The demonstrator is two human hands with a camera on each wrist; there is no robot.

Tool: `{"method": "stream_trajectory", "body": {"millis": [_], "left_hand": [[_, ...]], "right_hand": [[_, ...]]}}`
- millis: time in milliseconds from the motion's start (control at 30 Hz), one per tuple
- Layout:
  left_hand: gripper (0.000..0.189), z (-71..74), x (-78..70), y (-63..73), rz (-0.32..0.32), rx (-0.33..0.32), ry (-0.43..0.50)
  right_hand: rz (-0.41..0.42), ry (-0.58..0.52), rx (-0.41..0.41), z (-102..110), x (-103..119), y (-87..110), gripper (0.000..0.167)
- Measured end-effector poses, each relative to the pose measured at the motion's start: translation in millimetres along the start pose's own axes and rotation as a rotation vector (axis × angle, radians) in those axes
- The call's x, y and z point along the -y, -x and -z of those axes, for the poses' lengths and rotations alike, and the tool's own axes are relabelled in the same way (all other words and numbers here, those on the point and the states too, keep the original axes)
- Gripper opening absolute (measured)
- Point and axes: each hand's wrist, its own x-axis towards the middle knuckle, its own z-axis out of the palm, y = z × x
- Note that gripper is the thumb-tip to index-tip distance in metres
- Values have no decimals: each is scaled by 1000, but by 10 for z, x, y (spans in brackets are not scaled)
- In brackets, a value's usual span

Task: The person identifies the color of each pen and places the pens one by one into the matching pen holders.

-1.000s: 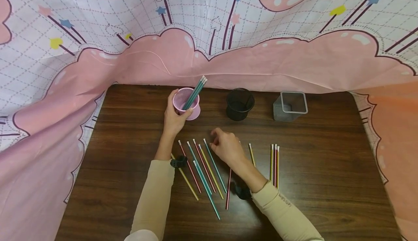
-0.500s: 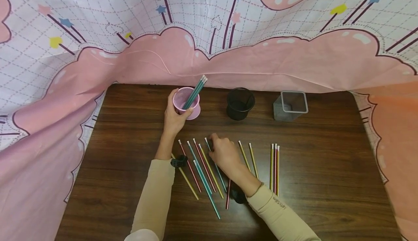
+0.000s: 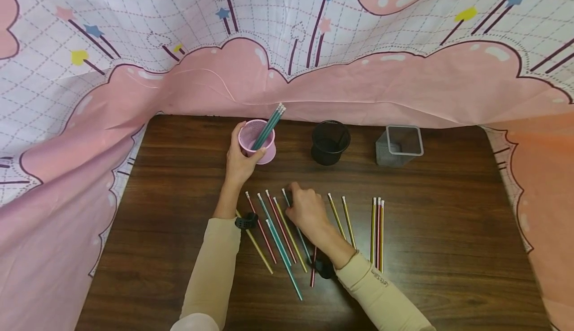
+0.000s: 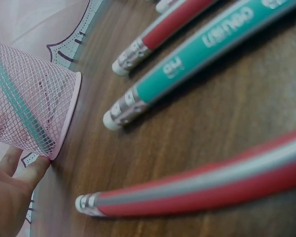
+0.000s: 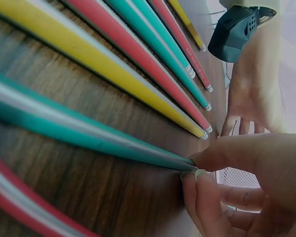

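My left hand point(image 3: 240, 164) grips the pink mesh pencil cup point(image 3: 246, 134) at the back left, thumb on the near side. Several green pencils point(image 3: 270, 126) lean to the right inside it, eraser ends up. My right hand point(image 3: 310, 214) is low over the middle of the table. In the right wrist view its thumb and fingertips pinch a green pencil point(image 5: 103, 137) near the eraser end. That pencil lies along the table, its tip end toward me. A red pencil point(image 3: 313, 276) is partly hidden under my right forearm.
Left of my right hand lie loose red, green and yellow pencils point(image 3: 287, 228). Two yellow pencils point(image 3: 348, 219) and a row of three pencils point(image 3: 378, 231) lie to the right. A black mesh cup point(image 3: 326, 157) and a grey square mesh holder point(image 3: 389, 154) stand at the back.
My right hand has come down and slightly left onto the green pencil and now pinches it, uncovering a yellow pencil to the right. My left hand stays on the cup.
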Motion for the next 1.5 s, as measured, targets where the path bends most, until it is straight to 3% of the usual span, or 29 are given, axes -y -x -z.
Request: {"method": "stream_trajectory", "body": {"millis": [333,833,1167,1333,1500], "left_hand": [[84,-4,11,-15,-25,1,21],[85,-7,30,-10,-14,4,18],[84,-10,20,-9,-12,0,13],[84,-8,15,-10,-10,-2,1],[85,-3,13,-8,-4,3,4]], "right_hand": [[-31,-8,12,-5,4,-19,48],[6,-65,-4,-45,-25,12,58],[-12,-115,-2,-30,-48,5,58],[-6,-159,-17,74,-75,-61,56],[19,-214,-81,266,-47,-132,57]]}}
